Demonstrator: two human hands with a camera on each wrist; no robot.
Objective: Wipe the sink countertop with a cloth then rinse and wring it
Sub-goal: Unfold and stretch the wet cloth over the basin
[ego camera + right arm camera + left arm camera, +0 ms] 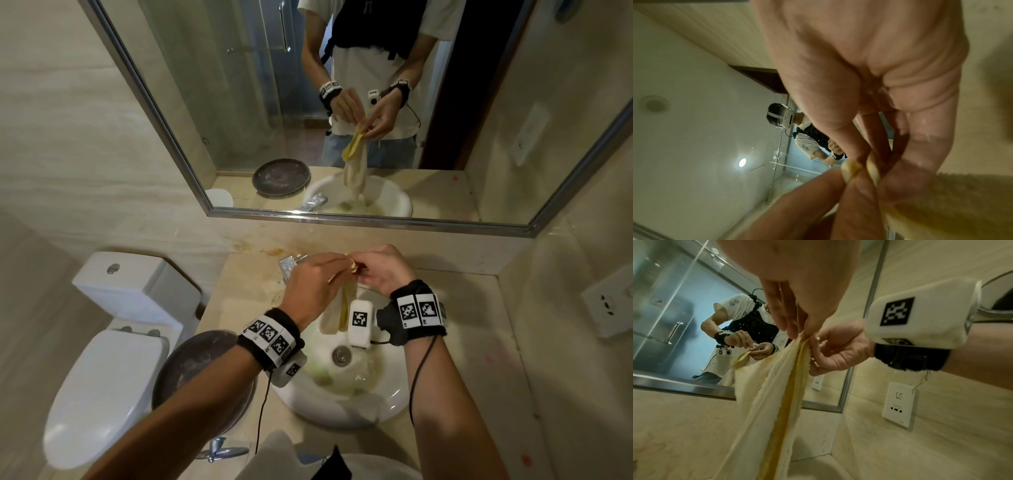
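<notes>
A cream cloth with a yellow edge point(337, 310) hangs down over the white sink basin point(387, 394). My left hand point(318, 277) and my right hand point(380, 267) meet above the basin and both pinch the cloth's top edge. In the left wrist view the left hand point(797, 331) holds the cloth point(777, 402) between fingertips while the right hand point(830, 350) pinches it from the right. In the right wrist view the cloth's corner point(853, 168) pokes out between the thumb and fingers of my right hand point(865, 162). The beige countertop point(462, 359) surrounds the basin.
A dark round plate point(191, 363) sits on the counter left of the basin. A chrome faucet point(291, 265) stands behind my left hand. A white toilet point(113, 349) is at the left, a mirror point(342, 102) above, a wall socket point(609, 305) at the right.
</notes>
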